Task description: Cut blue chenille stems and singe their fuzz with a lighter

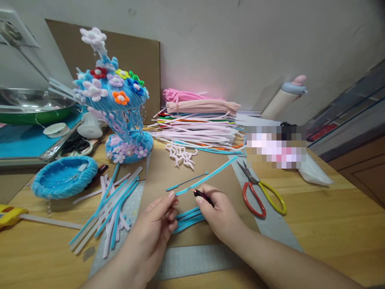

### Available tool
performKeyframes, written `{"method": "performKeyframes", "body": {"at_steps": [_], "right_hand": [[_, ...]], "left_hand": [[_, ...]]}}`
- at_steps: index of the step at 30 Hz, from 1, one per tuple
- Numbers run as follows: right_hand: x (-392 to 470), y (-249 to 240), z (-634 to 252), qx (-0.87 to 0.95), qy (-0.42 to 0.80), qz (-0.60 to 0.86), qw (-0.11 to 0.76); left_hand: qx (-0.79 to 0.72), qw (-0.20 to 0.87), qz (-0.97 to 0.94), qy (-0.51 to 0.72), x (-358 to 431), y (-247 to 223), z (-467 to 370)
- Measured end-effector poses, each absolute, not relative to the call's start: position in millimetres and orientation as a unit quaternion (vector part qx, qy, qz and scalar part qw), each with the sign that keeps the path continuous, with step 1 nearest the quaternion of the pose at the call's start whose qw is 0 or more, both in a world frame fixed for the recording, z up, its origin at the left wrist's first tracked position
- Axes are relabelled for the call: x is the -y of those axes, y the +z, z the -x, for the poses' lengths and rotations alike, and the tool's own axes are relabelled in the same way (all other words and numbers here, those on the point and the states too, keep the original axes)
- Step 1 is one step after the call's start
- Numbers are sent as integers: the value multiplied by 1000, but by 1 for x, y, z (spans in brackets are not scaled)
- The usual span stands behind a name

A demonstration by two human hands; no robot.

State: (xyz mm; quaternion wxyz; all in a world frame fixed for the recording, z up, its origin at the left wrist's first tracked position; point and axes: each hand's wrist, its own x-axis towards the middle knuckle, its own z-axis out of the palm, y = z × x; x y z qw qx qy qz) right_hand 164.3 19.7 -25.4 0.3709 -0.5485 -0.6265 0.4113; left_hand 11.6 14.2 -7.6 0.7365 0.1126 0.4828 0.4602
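Between the thumb and fingers of my left hand (162,212) is one end of a light-blue pipe cleaner (213,173), which slants up to the right. My right hand (219,208) is closed around a small dark tool (205,196) with a reddish tip; its kind is hard to make out. The tip is just below the strip. A partly thinned blue pipe cleaner (186,182) lies on the cardboard (216,237) behind my hands. Several more blue pipe cleaners (188,220) rest beneath my hands, partly hidden by them. Curled white pieces (181,154) lie farther back.
Red-and-yellow-handled scissors (260,192) lie at the right on a grey cutting mat (198,261). At the left are cut strips (111,212), a fuzzy blue bowl (64,176), a yellow glue gun (12,216) and a flowered jellyfish-like craft (111,92). Pipe cleaner bundles (198,108) are stacked behind.
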Motion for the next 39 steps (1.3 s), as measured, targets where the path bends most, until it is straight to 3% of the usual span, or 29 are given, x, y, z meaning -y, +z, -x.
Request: {"method": "performKeyframes", "body": {"at_steps": [39], "right_hand": [[-20,-23,-168,629,393,554,378]], "left_hand": [[-492,724,-119,468,-14,-8,-11]]}}
